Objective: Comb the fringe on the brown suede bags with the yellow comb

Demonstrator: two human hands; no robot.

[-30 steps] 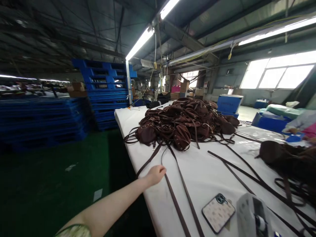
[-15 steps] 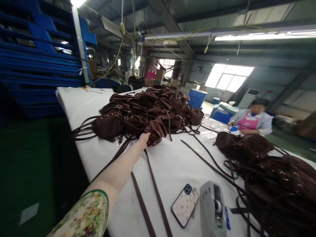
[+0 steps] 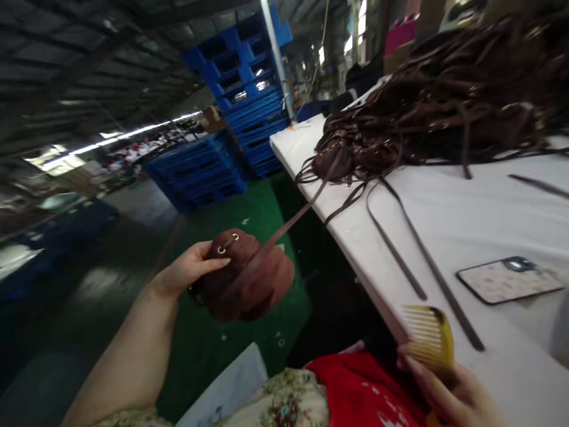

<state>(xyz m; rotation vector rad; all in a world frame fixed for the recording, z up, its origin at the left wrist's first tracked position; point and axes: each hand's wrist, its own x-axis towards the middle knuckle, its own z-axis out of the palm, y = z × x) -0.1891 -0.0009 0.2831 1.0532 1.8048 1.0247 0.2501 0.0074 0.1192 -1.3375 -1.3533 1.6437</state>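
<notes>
The left hand grips a brown bag left of centre, above the floor, thumb just beside two metal rings. The right hand, lower right, is closed round a yellow comb, apart from the bag. A blurred strap runs toward the pile, upper right; gentle pulling and a firm hold should avoid snagging, I judge.

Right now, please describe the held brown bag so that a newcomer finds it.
Left of the white-covered table lies green floor. Above it, the left hand holds a soft reddish-brown bag with golden eyelets. It alone is held; similar bags lie heaped on the table.
</notes>
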